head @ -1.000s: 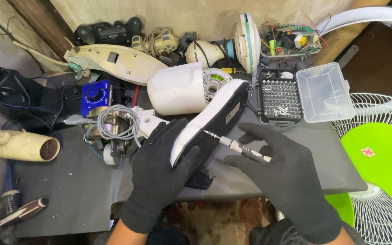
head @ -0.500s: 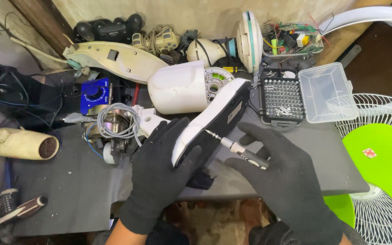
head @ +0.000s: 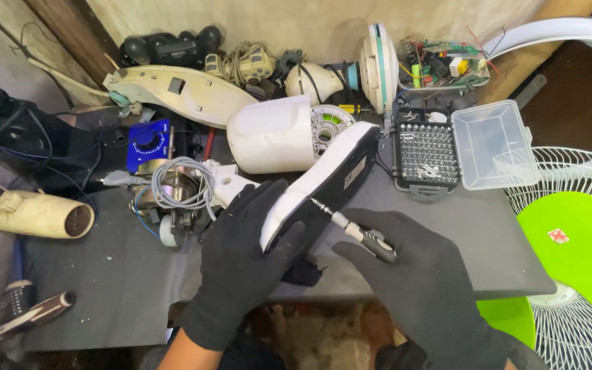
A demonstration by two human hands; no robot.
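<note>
Fingers of left hand (head: 241,264) wrapped round the lower end of a white plastic cover (head: 323,181), thumb side against its white face, gloved. Cover stands tilted, dark inner side facing right, upper end reaching up past my fingertips toward the bit case (head: 425,154). Right hand (head: 419,274) clenched round a small screwdriver (head: 351,227); its tip touches the dark inner side just right of my left fingertips.

Cover is held off the bench (head: 104,281), not resting on it as far as I can tell.

Handling, my judgement: a hard plastic shell, light for its length, stiff but likely to flex or crack at thin edges if squeezed. Smooth white face could slip in fabric gloves; best gripped across the narrow lower end with fingers wrapped over both edges, as now. Screwdriver is thin and small; wants a firm grip on the handle, light pressure.

Beyond my fingertips: a white motor housing (head: 272,133), clear lid (head: 491,140) of the case. Left of left hand: a coil of grey wire (head: 179,185). Right of right hand: a green fan blade (head: 577,250).
</note>
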